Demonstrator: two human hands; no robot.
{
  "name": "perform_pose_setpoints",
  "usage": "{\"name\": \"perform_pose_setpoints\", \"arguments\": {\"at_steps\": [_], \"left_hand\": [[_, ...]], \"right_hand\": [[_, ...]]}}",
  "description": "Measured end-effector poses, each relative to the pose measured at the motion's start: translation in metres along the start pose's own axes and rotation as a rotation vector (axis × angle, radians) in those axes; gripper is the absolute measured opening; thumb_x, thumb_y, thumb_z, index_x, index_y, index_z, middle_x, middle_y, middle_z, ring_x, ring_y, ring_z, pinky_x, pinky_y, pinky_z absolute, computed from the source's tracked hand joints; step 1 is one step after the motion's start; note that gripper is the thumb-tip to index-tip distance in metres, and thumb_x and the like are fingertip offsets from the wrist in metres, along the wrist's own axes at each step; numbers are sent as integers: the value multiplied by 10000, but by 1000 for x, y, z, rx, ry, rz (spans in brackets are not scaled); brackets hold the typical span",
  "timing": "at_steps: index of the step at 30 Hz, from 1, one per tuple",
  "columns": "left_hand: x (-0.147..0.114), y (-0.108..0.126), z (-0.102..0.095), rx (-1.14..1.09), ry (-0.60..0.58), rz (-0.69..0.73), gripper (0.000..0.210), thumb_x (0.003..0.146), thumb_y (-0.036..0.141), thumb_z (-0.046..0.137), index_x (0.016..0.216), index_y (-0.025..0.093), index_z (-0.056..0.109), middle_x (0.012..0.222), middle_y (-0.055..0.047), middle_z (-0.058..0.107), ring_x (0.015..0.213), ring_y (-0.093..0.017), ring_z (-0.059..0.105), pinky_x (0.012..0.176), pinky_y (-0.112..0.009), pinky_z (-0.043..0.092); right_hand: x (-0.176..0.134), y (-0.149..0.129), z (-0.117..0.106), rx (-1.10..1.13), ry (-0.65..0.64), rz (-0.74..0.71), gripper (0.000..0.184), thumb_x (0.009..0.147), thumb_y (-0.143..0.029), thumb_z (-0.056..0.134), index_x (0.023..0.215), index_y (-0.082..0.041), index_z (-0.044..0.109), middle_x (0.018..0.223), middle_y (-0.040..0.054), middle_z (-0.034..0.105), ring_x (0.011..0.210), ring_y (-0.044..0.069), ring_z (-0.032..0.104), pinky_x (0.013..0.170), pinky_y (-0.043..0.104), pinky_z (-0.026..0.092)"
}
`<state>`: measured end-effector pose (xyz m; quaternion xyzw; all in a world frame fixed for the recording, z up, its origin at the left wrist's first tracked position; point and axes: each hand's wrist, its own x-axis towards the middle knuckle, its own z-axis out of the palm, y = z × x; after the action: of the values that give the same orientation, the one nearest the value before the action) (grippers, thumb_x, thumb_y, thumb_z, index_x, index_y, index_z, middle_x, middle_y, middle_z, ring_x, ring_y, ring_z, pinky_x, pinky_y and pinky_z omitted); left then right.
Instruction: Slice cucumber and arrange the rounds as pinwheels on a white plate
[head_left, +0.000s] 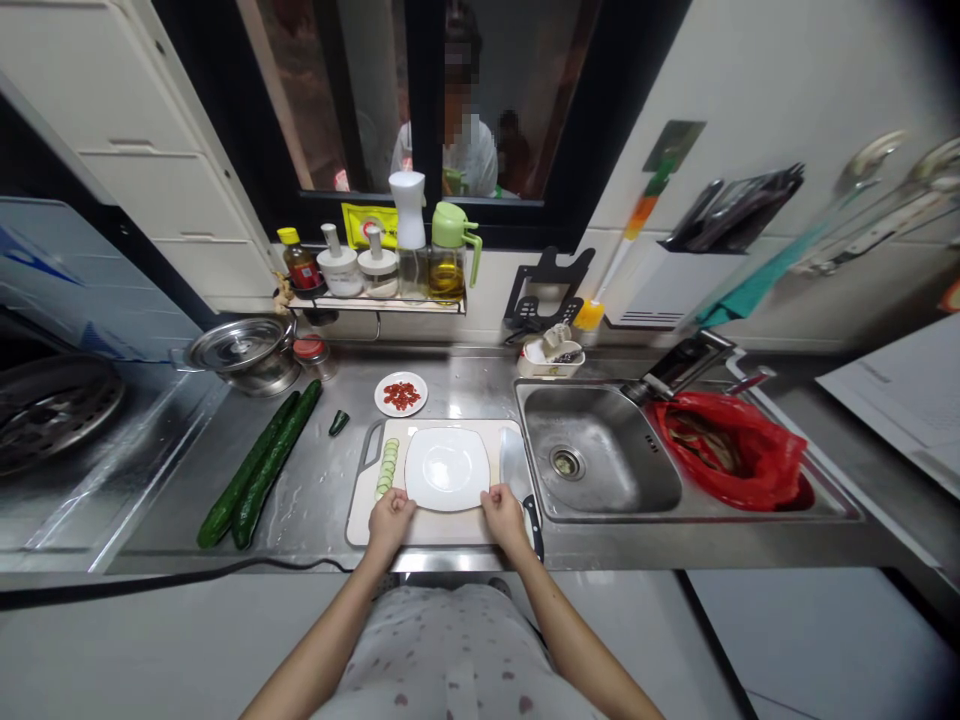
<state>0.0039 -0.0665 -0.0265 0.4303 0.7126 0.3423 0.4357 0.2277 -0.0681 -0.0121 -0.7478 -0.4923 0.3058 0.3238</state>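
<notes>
A white squarish plate (pixel 447 468) is over the middle of the pale cutting board (pixel 431 527); whether it rests on the board I cannot tell. My left hand (pixel 391 518) pinches its near left corner, and my right hand (pixel 504 514) pinches the near right corner. Left of the plate, a row of cucumber slices (pixel 388 467) lies on the board. To the right lies a kitchen knife (pixel 515 462), its dark handle pointing toward me past my right hand. Behind the board stands a small white dish of chopped red chili (pixel 402 394).
Two whole cucumbers (pixel 276 462) and a cucumber end (pixel 339 423) lie on the steel counter at left, near a lidded pot (pixel 246 352) and a red-lidded jar (pixel 311 354). Right are a sink (pixel 600 450) and a red plastic bag (pixel 757 440). A seasoning shelf (pixel 379 304) hangs behind.
</notes>
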Motion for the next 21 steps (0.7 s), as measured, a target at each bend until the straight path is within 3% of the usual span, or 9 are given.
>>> {"name": "perform_pose_setpoints", "arguments": {"at_steps": [11,21], "left_hand": [[6,12,1,33,-1,19,127,655,322,550,678,202,516,496,68,464,486,-107,462,522,-202,354],[6,2,0,62,11,-5,105,657,298,562,677,202,525,489,73,462,479,-104,452,521,-200,345]], "right_hand": [[10,-2,-2,-43,-13,24,197,722,-409,471,713,-216,510,646,2,579,619,167,537,592,247,358],[6,-2,1,-128,-60,46,146,755,-355,485,712,-216,499,648,-2,591,625,159,546,603,233,341]]}}
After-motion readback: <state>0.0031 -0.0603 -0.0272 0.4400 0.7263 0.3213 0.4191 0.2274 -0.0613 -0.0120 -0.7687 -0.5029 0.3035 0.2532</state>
